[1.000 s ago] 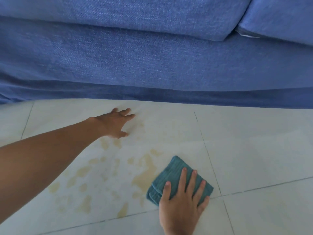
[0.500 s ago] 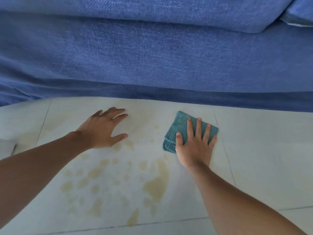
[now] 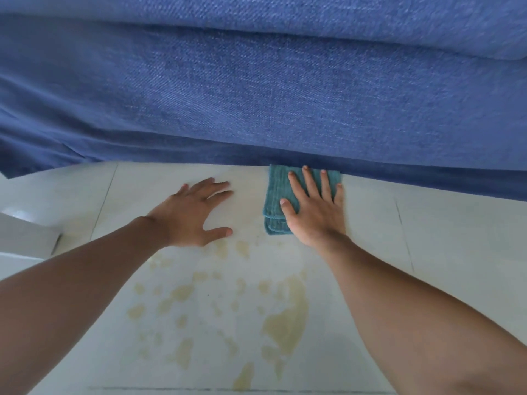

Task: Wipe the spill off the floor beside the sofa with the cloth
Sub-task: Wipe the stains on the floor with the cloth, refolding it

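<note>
A folded teal cloth lies flat on the pale tiled floor, its far edge touching the foot of the blue sofa. My right hand presses flat on the cloth with fingers spread. My left hand rests palm down on the bare tile to the left of the cloth, fingers apart, holding nothing. The spill is a scatter of yellowish patches and drops on the tile between my forearms, nearer to me than both hands.
The sofa front runs across the whole upper view, with a seat cushion overhanging at the top. A white object sits at the left edge on the floor. Tile joints run at left and right.
My right hand has pushed the cloth away from me, from the near tile joint up to the sofa's foot. The left hand stays planted; the view has shifted forward.
</note>
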`<state>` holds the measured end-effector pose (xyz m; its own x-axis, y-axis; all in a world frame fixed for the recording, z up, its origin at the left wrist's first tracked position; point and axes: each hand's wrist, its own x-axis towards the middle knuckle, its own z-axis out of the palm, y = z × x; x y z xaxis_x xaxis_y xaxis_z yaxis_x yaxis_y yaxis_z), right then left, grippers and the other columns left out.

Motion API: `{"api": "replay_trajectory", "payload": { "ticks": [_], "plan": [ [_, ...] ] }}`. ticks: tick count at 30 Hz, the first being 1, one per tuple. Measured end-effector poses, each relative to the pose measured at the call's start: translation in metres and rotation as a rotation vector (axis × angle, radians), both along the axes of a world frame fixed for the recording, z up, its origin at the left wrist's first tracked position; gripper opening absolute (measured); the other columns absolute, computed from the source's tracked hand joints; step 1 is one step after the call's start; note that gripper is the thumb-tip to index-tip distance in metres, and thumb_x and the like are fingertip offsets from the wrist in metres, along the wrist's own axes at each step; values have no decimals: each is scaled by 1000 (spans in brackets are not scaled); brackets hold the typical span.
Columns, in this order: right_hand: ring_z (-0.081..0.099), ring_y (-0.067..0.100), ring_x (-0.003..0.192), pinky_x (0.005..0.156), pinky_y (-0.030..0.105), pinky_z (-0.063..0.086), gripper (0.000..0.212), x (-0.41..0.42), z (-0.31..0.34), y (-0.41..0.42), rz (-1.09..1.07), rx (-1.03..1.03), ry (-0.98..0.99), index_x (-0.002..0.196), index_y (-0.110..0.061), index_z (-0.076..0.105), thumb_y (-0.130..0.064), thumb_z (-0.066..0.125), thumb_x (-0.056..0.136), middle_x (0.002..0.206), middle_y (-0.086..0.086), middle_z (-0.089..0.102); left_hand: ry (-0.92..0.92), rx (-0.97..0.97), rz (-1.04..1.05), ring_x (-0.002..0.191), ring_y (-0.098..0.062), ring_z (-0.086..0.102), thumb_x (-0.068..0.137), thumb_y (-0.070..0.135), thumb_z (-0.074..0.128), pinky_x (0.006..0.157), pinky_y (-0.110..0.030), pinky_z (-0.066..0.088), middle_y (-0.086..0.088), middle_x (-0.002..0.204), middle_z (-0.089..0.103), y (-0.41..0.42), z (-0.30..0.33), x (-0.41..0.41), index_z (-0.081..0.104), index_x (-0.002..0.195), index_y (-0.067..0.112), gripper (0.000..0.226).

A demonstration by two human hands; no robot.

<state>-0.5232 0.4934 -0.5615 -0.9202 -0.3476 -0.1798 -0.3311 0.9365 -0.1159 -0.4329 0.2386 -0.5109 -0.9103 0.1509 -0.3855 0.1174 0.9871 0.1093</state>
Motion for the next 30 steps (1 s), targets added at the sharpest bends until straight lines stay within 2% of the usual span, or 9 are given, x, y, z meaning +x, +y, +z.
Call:
{"api": "replay_trajectory", "payload": {
  "ticks": [3, 6, 10, 18, 22, 30],
  "plan": [
    [-12, 22, 155, 123, 53, -6, 66, 16, 2, -6, 176, -43, -7, 158, -43, 8, -63, 19, 96, 169, -12, -4, -47, -33, -51, 153, -12, -7, 72, 90, 21, 124, -48, 12, 12, 166, -7, -4, 0, 7, 3, 158, 31, 105],
    [-13, 20, 155, 124, 53, -7, 65, 40, 3, -2, 278, -72, -17, 157, -44, 7, -62, 19, 96, 169, -14, -4, -80, -52, -122, 152, -13, -12, 72, 92, 31, 124, -47, 9, 12, 165, -14, -7, 2, 21, -3, 158, 34, 108],
    [-14, 18, 155, 124, 52, -8, 64, 61, 4, 16, 274, -60, -28, 157, -44, 3, -62, 17, 98, 168, -17, -7, -176, -64, -181, 150, -11, -20, 64, 96, 41, 124, -50, 3, 15, 163, -22, -5, 11, 38, -10, 156, 38, 119],
    [-15, 19, 155, 124, 52, -7, 66, 88, 4, 62, 2, -9, -32, 157, -44, -4, -64, 13, 96, 168, -16, -13, -311, -159, -280, 147, -19, -29, 56, 87, 64, 121, -56, -4, 8, 158, -37, -6, 27, 73, -21, 154, 34, 140],
    [-12, 24, 155, 124, 55, -5, 69, 117, 3, 76, -151, 16, -21, 158, -41, -5, -63, 5, 93, 169, -10, -10, -316, -166, -276, 147, -20, -29, 55, 80, 72, 121, -61, 0, 7, 157, -38, -6, 34, 78, -22, 153, 33, 144],
    [-9, 24, 155, 124, 54, -3, 71, 198, 1, 98, -362, -7, -1, 158, -39, -3, -62, 5, 92, 170, -8, -4, -323, -206, -339, 148, -23, -28, 57, 71, 79, 120, -63, 2, 5, 158, -37, -5, 34, 89, -22, 154, 31, 146]
  ]
}}
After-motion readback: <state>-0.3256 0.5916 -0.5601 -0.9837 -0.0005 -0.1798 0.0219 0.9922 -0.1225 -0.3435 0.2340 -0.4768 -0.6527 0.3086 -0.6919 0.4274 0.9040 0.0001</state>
